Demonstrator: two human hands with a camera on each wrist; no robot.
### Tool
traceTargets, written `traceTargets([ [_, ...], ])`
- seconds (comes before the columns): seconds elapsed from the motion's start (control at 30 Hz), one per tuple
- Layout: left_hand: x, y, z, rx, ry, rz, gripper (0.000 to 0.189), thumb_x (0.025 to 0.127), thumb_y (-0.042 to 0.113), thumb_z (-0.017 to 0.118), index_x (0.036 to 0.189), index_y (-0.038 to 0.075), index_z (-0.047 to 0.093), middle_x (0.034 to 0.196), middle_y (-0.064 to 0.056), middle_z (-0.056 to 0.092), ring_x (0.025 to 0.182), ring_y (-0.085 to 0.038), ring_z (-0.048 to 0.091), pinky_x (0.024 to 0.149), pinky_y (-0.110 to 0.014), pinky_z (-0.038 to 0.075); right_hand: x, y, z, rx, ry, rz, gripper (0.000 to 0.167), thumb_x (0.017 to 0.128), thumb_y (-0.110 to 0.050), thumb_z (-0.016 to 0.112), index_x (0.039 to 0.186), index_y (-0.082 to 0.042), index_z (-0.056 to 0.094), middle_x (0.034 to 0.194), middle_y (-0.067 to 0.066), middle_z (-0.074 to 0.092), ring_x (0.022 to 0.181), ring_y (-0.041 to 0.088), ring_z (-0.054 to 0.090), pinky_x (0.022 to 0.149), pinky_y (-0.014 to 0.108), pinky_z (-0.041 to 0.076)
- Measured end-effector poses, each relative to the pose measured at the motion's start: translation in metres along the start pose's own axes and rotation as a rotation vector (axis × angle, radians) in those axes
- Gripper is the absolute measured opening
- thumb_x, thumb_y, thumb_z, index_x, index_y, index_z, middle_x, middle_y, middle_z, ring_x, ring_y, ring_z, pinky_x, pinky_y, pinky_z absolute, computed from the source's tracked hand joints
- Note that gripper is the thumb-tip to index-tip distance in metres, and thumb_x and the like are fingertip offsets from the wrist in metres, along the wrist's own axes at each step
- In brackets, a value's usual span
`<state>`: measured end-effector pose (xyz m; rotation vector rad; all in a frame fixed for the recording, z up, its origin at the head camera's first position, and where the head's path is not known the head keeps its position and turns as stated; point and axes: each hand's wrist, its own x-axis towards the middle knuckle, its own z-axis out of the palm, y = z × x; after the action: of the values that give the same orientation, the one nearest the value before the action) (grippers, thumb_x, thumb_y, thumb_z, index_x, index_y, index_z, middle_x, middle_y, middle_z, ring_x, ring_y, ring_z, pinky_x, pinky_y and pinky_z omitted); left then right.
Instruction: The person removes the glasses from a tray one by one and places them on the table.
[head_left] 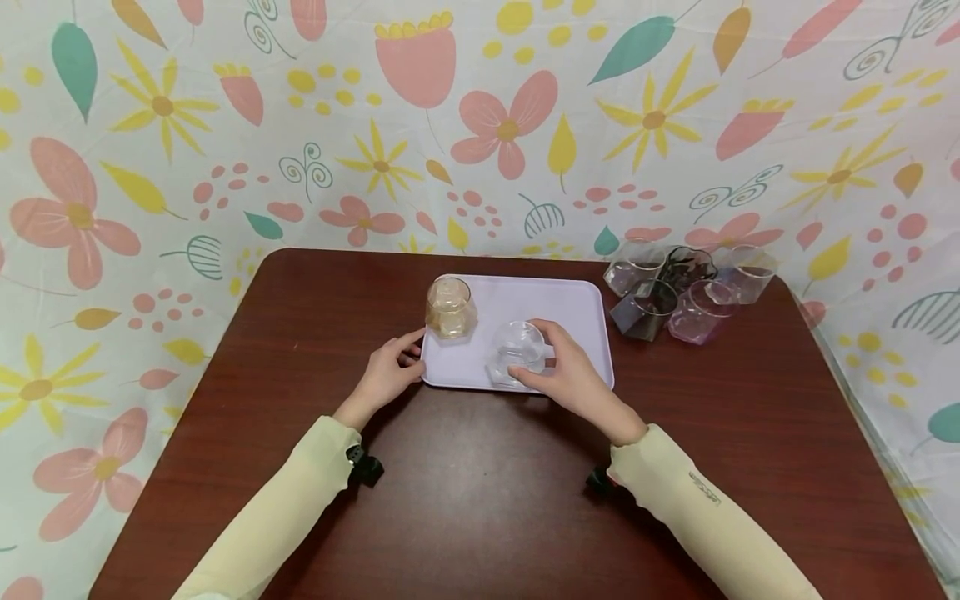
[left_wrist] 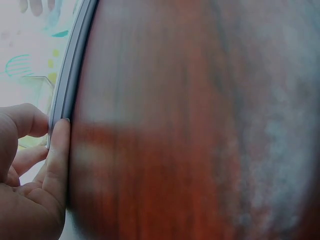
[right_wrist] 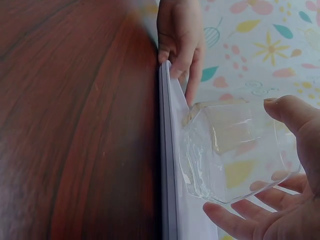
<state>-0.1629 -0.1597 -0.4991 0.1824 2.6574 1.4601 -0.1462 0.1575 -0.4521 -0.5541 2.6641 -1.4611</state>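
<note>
A pale lilac tray (head_left: 540, 304) lies on the table, its left edge held by my left hand (head_left: 392, 367). In the left wrist view, the thumb and fingers of that hand (left_wrist: 35, 185) close about the tray's rim (left_wrist: 65, 85). My right hand (head_left: 573, 375) grips a clear faceted glass (head_left: 517, 350) over the tray's front middle. The right wrist view has this clear glass (right_wrist: 230, 155) between thumb and fingers, its base by the tray (right_wrist: 172, 150); whether it touches cannot be told. An amber-tinted glass (head_left: 452, 312) stands upright at the tray's back left.
Several tinted glasses are grouped at the table's back right: a dark grey one (head_left: 647, 315), a pink one (head_left: 697, 317), a black wavy-rimmed one (head_left: 690, 267) and paler ones (head_left: 750, 275). A flower-patterned cloth (head_left: 502, 192) hangs behind the dark wooden table (head_left: 480, 492).
</note>
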Motion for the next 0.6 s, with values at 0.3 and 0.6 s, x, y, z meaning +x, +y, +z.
traceTargets([
  [0.3,0.000,0.000,0.001,-0.021,0.001,-0.007,0.064,0.085,-0.001,0.064,0.148,0.005,0.058,0.110,-0.020,0.066,0.092,-0.027,0.070,0.067,-0.025,0.063,-0.016,0.008,-0.022,-0.018,0.015,0.035,0.076,0.089,-0.028,0.084,0.149,-0.002,0.045,0.145,0.018,0.052,0.135,0.036,0.050,0.098,0.057,0.058],
  [0.6,0.000,0.000,0.000,-0.005,0.000,0.007,0.063,0.086,0.000,0.064,0.148,0.005,0.058,0.111,-0.019,0.067,0.092,-0.028,0.070,0.068,-0.027,0.063,-0.036,0.016,-0.046,-0.086,0.060,0.073,0.077,0.089,-0.028,0.083,0.150,-0.002,0.043,0.147,0.021,0.050,0.135,0.039,0.049,0.100,0.060,0.056],
])
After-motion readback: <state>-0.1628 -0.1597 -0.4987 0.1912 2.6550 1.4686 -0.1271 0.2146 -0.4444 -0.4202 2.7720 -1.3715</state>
